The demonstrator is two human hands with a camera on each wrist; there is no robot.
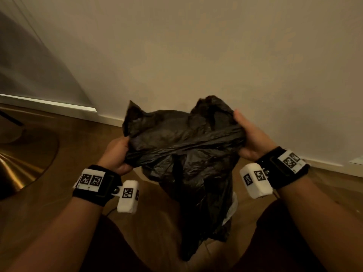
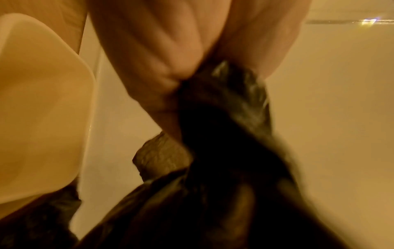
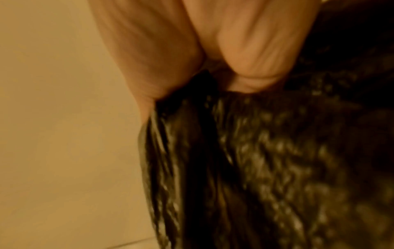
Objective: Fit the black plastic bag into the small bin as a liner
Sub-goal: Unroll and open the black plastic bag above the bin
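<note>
A crumpled black plastic bag (image 1: 182, 154) hangs in the air between my hands, its top pulled wide and its tail drooping toward my lap. My left hand (image 1: 122, 152) grips the bag's left edge in a fist, and bunched film (image 2: 224, 104) comes out of the left hand (image 2: 181, 75). My right hand (image 1: 244, 134) holds the right edge, thumb on top. In the right wrist view the right hand (image 3: 204, 80) is closed around gathered bag plastic (image 3: 234, 160). A pale rounded shape, possibly the small bin (image 2: 42, 101), shows at the left; the bag hides most of it from the head camera.
A round brass-coloured base (image 1: 25, 160) sits on the wooden floor (image 1: 82, 138) to the left. A pale wall with a white skirting board (image 1: 112, 119) runs close behind the bag. My knees in dark clothing (image 1: 110, 250) frame the space below.
</note>
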